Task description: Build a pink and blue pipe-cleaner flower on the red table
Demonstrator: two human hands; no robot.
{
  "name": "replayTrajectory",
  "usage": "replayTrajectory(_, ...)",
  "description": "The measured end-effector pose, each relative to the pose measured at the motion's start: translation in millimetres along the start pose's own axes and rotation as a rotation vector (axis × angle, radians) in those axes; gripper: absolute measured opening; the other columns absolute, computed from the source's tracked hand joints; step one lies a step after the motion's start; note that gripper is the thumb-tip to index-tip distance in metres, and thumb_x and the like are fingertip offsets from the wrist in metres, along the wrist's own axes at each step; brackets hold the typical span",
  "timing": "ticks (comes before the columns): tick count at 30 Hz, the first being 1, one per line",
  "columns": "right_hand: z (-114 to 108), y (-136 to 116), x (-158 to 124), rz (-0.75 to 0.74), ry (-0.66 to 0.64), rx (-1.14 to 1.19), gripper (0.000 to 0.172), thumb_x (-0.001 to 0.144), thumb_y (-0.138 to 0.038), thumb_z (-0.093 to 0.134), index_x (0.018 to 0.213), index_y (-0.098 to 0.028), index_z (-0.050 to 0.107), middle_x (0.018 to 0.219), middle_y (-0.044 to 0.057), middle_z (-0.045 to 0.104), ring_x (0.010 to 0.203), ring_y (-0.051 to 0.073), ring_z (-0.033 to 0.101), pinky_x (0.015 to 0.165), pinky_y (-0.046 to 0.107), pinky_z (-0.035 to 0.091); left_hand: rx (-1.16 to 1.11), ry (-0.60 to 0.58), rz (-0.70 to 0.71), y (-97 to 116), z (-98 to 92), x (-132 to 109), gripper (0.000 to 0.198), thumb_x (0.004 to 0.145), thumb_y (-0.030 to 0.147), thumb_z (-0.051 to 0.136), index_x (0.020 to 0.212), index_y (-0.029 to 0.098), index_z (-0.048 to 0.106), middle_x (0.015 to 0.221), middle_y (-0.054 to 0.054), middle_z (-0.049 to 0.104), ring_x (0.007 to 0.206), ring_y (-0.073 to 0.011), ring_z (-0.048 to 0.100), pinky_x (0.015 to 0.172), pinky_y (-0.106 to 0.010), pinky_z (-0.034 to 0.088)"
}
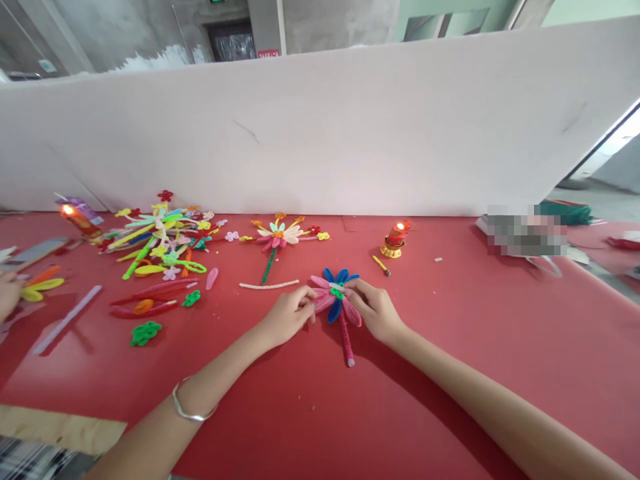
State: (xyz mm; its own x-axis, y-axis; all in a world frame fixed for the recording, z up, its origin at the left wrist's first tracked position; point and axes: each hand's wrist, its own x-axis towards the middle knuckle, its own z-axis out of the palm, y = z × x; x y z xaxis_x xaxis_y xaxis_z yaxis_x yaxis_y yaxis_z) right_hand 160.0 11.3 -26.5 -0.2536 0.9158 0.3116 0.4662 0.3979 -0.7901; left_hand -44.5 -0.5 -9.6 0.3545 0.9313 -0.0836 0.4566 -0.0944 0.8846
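Note:
A pipe-cleaner flower (335, 313) with blue and pink loop petals, a green centre and a dark pink stem lies on the red tabletop in front of me. My left hand (291, 315) has its fingers closed at the pink petals on the left side. From the right, my right hand (376, 308) is closed with its fingertips at the flower's upper right petals, beside the centre. A small pale strip (337, 286) lies across the green centre. The fingertips partly hide the petals, and the exact grip is hard to see.
Beyond my hands lie a finished-looking flower (279, 235), a cream pipe cleaner (269, 285) and a lit candle (399, 235). At left are a colourful pipe-cleaner pile (163, 237), green pieces (145, 333), another candle (80, 220) and another person's hand (9, 293). A white panel (320, 140) stands behind.

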Motion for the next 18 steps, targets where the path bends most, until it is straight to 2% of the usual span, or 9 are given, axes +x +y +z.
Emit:
replayTrajectory(4,1,0,-2,0.019,0.0,-0.06,0.033,0.088,-0.04,0.036,0.085,-0.018,0.061,0.052,-0.003,0.048,0.048,0.01,0.042,0.05,0.021,0.031,0.047,0.033,0.025,-3,-0.8,3,0.023,0.086,0.027,0.039,0.099,0.016,0.055,0.057,0.003,0.055,0.052,-0.0102,0.05,0.052,-0.021,0.038)
replayTrajectory(8,3,3,-4,-0.01,-0.022,-0.126,0.034,0.089,-0.039,0.036,0.085,-0.019,0.063,0.052,-0.002,0.05,0.048,0.01,0.042,0.051,0.021,0.031,-0.067,-0.03,-0.019,-4,1.0,4,0.028,0.088,0.037,0.038,0.095,0.015,0.054,0.056,0.002,0.058,0.042,-0.0082,0.046,0.043,-0.019,0.033)
replayTrajectory(12,6,5,-4,-0.04,-0.021,-0.192,0.032,0.088,-0.037,0.038,0.081,-0.019,0.064,0.052,-0.001,0.051,0.048,0.01,0.041,0.051,0.021,0.031,-0.147,-0.103,-0.088,-1,4.3,1,0.031,0.086,0.044,0.041,0.092,0.016,0.051,0.053,0.002,0.059,0.035,-0.0091,0.048,0.035,-0.017,0.03)
replayTrajectory(18,8,6,-4,-0.067,-0.003,-0.215,0.032,0.086,-0.038,0.041,0.081,-0.019,0.066,0.052,-0.001,0.052,0.045,0.009,0.039,0.048,0.021,0.03,-0.057,-0.029,-0.075,7,4.6,-2,0.031,0.088,0.04,0.039,0.098,0.015,0.054,0.043,0.006,0.052,0.028,-0.0074,0.042,0.031,-0.015,0.026)
